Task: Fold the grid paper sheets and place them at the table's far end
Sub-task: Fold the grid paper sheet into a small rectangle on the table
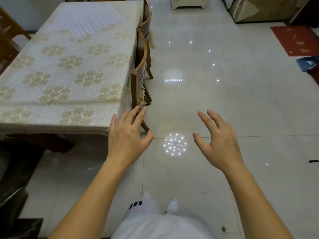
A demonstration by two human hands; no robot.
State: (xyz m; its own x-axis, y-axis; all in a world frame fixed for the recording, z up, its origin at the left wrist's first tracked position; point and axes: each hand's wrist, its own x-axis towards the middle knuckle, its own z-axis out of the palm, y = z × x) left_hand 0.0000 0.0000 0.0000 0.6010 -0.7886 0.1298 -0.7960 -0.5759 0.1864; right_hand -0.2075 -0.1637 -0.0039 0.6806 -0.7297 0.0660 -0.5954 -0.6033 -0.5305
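While we look down from the head view, the glossy tiled floor (233, 100) fills the whole right half of the frame, dotted with reflected ceiling lights. Next in size, the table (20, 118) takes up the upper left, covered by a pale lace cloth with gold flower patterns that hangs over its near edge. Wooden chairs (141, 66) stand pushed in along the table's right side, and a red mat (296, 40) lies at the upper right.

We see the grid paper sheets (93, 19) at the far end of the table, near the top of the frame — a fanned row of overlapping folded sheets lying flat on the cloth, well apart from both hands.

Lower down, both bare arms reach forward from the bottom edge. Our left hand (127, 135) hovers beside the table's near right corner, fingers spread and relaxed, holding nothing. Our right hand (219, 138) hangs over the floor at centre right, fingers likewise splayed and empty. White trousers and white shoes (172, 206) show at bottom centre.
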